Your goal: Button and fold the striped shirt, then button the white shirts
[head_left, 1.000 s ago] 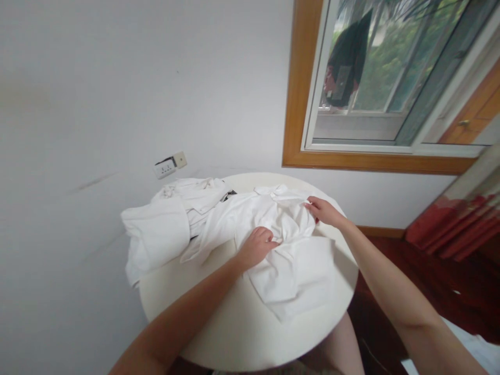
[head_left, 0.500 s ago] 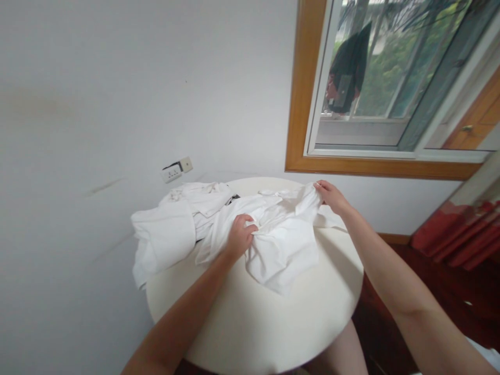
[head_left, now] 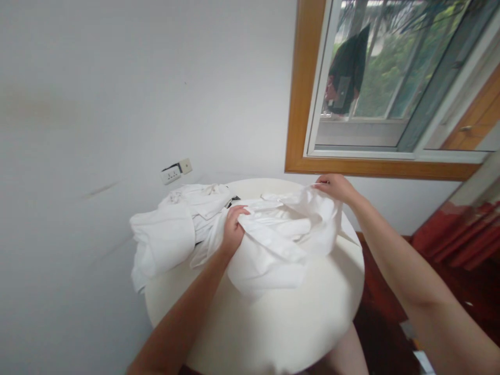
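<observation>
A thin white garment (head_left: 273, 255) lies loosely spread over the round white table (head_left: 250, 333); its exact kind is hard to make out. My left hand (head_left: 235, 226) is closed on its left part, near the middle of the table. Toward the back right, my right hand (head_left: 334, 187) pinches another edge and holds it a little above the tabletop, so the cloth hangs in folds below. Left of my left hand, a pile of folded and crumpled white clothes (head_left: 164, 239) sits at the table's edge against the wall.
A wall socket (head_left: 171, 174) is just above the pile. The wood-framed window (head_left: 351, 165) stands behind my right hand. A red curtain (head_left: 457, 229) hangs at the right, over a dark red floor (head_left: 383, 307).
My right hand has moved right and slightly up, and my left hand slightly left. The garment between them has opened wider, its folds billowing toward the right.
</observation>
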`<action>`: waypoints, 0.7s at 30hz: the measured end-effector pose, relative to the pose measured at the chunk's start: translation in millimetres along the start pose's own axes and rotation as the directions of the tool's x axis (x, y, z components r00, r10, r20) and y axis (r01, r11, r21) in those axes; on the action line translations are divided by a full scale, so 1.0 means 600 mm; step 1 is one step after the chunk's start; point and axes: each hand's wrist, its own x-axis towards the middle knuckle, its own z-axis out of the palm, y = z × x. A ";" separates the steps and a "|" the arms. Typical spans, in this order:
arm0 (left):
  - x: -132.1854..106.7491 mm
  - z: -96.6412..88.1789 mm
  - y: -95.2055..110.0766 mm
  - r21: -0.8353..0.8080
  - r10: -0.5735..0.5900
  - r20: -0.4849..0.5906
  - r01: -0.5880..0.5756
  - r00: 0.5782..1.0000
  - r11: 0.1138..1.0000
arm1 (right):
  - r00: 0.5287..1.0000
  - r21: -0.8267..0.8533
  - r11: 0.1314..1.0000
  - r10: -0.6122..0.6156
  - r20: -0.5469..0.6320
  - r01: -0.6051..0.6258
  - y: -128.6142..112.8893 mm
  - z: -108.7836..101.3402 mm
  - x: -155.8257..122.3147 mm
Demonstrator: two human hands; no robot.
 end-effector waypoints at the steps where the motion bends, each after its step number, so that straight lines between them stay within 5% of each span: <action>1: -0.002 0.006 0.010 -0.055 0.002 0.109 0.004 0.994 0.998 | 0.998 0.054 0.998 -0.028 0.054 0.026 -0.019 0.010 -0.009; 3: -0.012 0.016 0.027 -0.150 0.049 0.415 0.015 0.909 0.988 | 0.969 0.176 0.983 -0.098 0.225 0.058 -0.057 0.043 -0.034; 5: -0.024 0.021 0.041 -0.190 0.095 0.667 0.045 0.739 0.981 | 0.902 0.270 0.961 -0.170 0.398 0.062 -0.085 0.085 -0.067; 7: -0.032 0.021 0.050 -0.179 0.090 0.779 0.082 0.621 0.980 | 0.798 0.342 0.939 -0.238 0.554 0.042 -0.100 0.126 -0.102; 8: -0.034 0.021 0.052 -0.155 0.057 0.793 0.110 0.606 0.982 | 0.747 0.363 0.932 -0.253 0.615 0.017 -0.102 0.143 -0.117; 10: -0.032 0.023 0.054 -0.072 -0.060 0.774 0.182 0.631 0.981 | 0.714 0.396 0.918 -0.270 0.645 -0.010 -0.100 0.166 -0.140; 14: -0.020 0.049 0.051 0.143 -0.296 0.696 0.277 0.655 0.950 | 0.754 0.365 0.931 -0.243 0.610 0.005 -0.098 0.174 -0.155; 19: -0.016 0.103 0.048 0.437 -0.327 0.605 0.042 0.726 0.899 | 0.832 0.088 0.995 -0.009 0.554 -0.047 -0.138 0.180 -0.160; 21: -0.023 0.120 0.048 0.499 -0.323 0.611 -0.035 0.723 0.866 | 0.857 -0.020 0.998 0.063 0.512 -0.062 -0.156 0.189 -0.165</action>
